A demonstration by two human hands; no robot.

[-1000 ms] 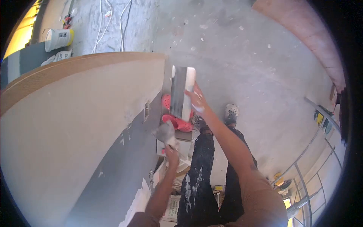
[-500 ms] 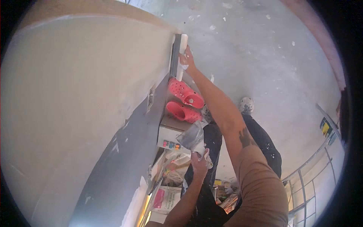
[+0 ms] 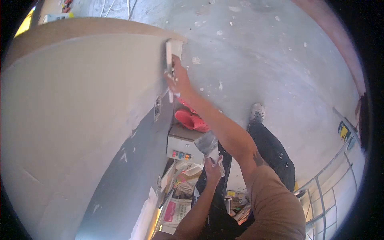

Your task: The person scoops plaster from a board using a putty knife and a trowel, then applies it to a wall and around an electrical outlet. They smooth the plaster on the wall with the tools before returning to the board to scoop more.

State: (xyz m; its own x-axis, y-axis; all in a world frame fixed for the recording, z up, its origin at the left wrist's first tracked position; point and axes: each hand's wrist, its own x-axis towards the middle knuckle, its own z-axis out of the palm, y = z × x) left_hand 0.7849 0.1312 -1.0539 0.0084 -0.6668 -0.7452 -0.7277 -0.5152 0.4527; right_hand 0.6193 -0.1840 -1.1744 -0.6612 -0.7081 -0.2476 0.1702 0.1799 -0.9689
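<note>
My right hand (image 3: pixel 179 78) is closed around a long, pale plastering trowel (image 3: pixel 169 56), held on end against the wall (image 3: pixel 100 80) near its far edge. The wall is coated with smooth beige plaster above and shows bare grey lower down. Close to my legs, my left hand (image 3: pixel 213 169) grips a wide putty knife (image 3: pixel 207 143) by its handle, the blade tilted up and smeared with white compound. White residue sticks to both hands. An electrical box opening (image 3: pixel 158 109) sits in the wall just below the trowel.
Pink clogs (image 3: pixel 193 121) rest on a box by the wall, partly behind my right forearm. Below them are a white panel with coloured buttons (image 3: pixel 181 155) and a printed bag (image 3: pixel 177 211). A metal railing (image 3: pixel 320 192) curves at the right. White spots mark the grey floor (image 3: pixel 256 60).
My right hand and the trowel have moved left onto the wall's face, and the trowel has turned. My left hand with the putty knife has barely shifted. The view has tilted slightly.
</note>
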